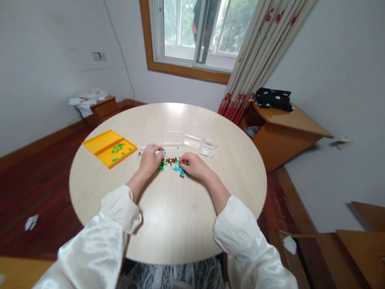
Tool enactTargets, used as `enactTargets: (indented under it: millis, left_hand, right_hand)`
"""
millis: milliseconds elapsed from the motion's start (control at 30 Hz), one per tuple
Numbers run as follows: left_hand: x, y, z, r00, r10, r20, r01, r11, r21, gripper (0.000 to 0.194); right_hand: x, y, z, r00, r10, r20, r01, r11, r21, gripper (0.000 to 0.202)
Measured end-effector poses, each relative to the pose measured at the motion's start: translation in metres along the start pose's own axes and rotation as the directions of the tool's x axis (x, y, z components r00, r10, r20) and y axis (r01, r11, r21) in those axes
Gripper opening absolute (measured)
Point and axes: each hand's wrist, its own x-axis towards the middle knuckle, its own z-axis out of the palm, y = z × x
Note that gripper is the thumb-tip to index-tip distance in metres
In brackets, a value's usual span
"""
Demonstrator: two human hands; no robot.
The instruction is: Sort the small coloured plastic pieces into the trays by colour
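Small loose pieces in brown, green, blue and yellow (171, 161) lie heaped on the round table (171, 216) between my hands. My left hand (150, 159) is at the near left side of a clear plastic case (173, 151), thumb and fingers pinched together beside a few blue bits; anything in the pinch is too small to make out. My right hand (193, 164) reaches down into the right side of the heap, fingertips closed together among blue and green pieces. Whatever those fingertips hold is hidden. Behind my left hand, part of the case is covered.
An open yellow box (110, 147) with several green pieces lies on the left of the table. Small clear plastic boxes (200, 144) stand behind my right hand. Beyond the table are a window, a curtain (264, 48) and a wooden cabinet (288, 128).
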Motion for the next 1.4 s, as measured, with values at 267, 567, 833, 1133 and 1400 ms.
enactTargets:
  millis: [267, 567, 833, 1133, 1400]
  left_hand:
    - [-0.001, -0.006, 0.005, 1.0, 0.0, 0.018, 0.001, 1.0, -0.016, 0.013]
    - [-0.002, -0.006, 0.007, 1.0, -0.007, 0.016, 0.008, 1.0, -0.03, 0.017]
    - [-0.002, -0.004, 0.005, 1.0, 0.001, 0.022, 0.0, 0.999, -0.038, 0.014]
    - [-0.004, 0.006, 0.003, 0.975, 0.183, 0.13, -0.17, 0.98, -0.109, 0.01]
    - [-0.006, 0.017, 0.003, 0.926, 0.284, 0.25, -0.254, 0.956, -0.144, 0.013]
  right_hand:
    - [0.0, -0.003, -0.001, 0.999, 0.004, 0.052, -0.002, 0.999, -0.036, 0.013]
    - [0.0, -0.005, 0.0, 0.997, 0.045, 0.068, -0.043, 0.998, -0.036, 0.011]
    - [0.0, -0.006, 0.0, 0.997, 0.041, 0.067, -0.037, 0.998, -0.051, 0.008]
    - [0.002, -0.009, 0.001, 0.999, 0.045, 0.02, -0.043, 0.996, -0.08, 0.014]
    - [0.006, -0.008, 0.007, 0.989, 0.069, -0.133, -0.063, 0.997, 0.052, 0.012]
